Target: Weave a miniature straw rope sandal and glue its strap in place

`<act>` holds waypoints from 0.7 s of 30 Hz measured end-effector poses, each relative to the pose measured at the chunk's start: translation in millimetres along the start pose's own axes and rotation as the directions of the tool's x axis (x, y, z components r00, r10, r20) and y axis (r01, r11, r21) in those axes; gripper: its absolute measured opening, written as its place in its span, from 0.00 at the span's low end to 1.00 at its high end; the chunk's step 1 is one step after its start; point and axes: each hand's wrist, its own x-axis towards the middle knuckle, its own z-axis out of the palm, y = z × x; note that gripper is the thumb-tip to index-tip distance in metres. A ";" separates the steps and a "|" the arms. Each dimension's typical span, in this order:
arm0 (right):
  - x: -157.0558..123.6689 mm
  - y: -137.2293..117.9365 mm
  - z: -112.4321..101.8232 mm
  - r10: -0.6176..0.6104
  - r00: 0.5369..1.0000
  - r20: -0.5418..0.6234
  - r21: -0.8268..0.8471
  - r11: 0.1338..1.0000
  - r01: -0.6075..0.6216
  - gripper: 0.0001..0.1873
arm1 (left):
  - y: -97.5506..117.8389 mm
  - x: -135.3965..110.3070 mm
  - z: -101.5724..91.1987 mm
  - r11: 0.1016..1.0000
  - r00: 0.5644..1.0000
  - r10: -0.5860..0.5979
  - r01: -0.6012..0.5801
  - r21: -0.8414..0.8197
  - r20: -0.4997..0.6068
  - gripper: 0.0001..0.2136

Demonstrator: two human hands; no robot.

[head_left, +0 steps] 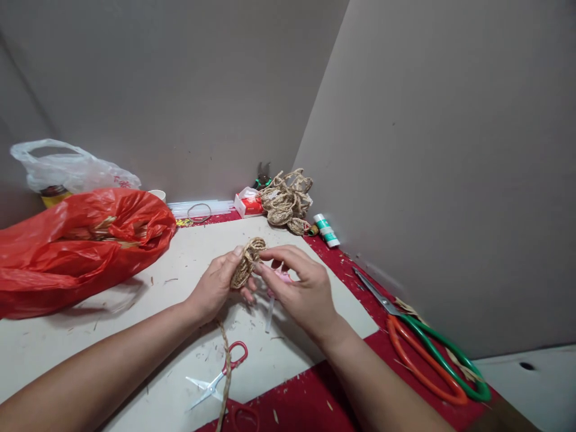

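In the middle of the head view, my left hand (pixel 216 281) grips a small coiled piece of braided straw rope (pixel 245 264) by its left side, thumb on top. Thumb and forefinger of my right hand (pixel 299 285) are pinched together at the coil's right edge; whatever small part lies between them is hidden. Partly behind the right hand a pink item (pixel 281 276) shows, with a clear stick (pixel 269 315) below it; I cannot tell whether the hand holds them. A straw rope tail (pixel 226 360) hangs from below my left hand, across small red-handled scissors (pixel 220 378).
A red plastic bag (pixel 81 258) with straw lies left. At the back are clear sticks (pixel 202 207), a red-white box (pixel 249 204), pliers (pixel 263 175) and straw rope bundles (pixel 287 201). White-green rolls (pixel 326 230) and large shears (pixel 423 342) lie right, along the wall.
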 end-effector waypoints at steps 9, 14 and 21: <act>-1.4 0.3 8.4 0.079 0.989 0.123 0.070 0.994 -0.088 0.06 | -2.4 -0.9 1.8 0.985 0.995 0.095 -0.088 0.151 -0.041 0.23; 1.1 0.4 5.1 0.067 0.969 0.238 0.098 0.991 -0.092 0.08 | -8.0 0.3 -1.7 0.977 0.993 0.108 -0.099 0.187 -0.039 0.22; 1.2 1.5 0.6 0.127 0.970 0.208 0.059 0.988 -0.142 0.06 | -7.7 4.7 -4.3 0.979 0.989 0.101 -0.078 0.190 -0.111 0.23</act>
